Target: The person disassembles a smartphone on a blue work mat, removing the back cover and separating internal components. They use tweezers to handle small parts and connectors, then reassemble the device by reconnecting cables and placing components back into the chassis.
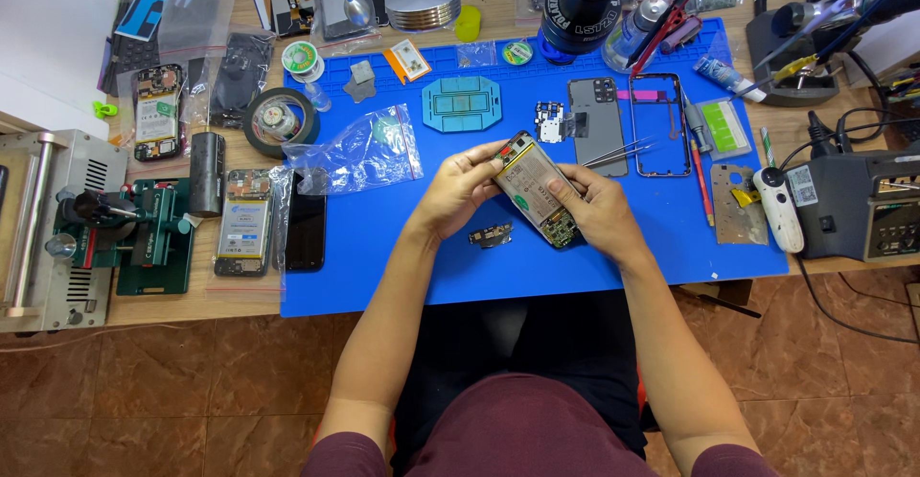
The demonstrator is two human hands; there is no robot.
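An opened phone (533, 189) with its back off, battery and circuit board showing, is held above the blue work mat (402, 266). My left hand (460, 189) grips its upper left side. My right hand (592, 210) holds its lower right end, fingers curled over the board. A small loose circuit part (491, 236) lies on the mat just below the phone. Beside it to the right lie a grey back cover (595, 124), a thin phone frame (659, 124) and tweezers (618, 154).
A clear plastic bag (359, 151), a teal square jig (462, 103) and a tape roll (278, 118) lie to the left. More opened phones (244, 223) sit at the mat's left edge. A microscope (585, 2) stands at the back, a soldering station (862, 204) to the right.
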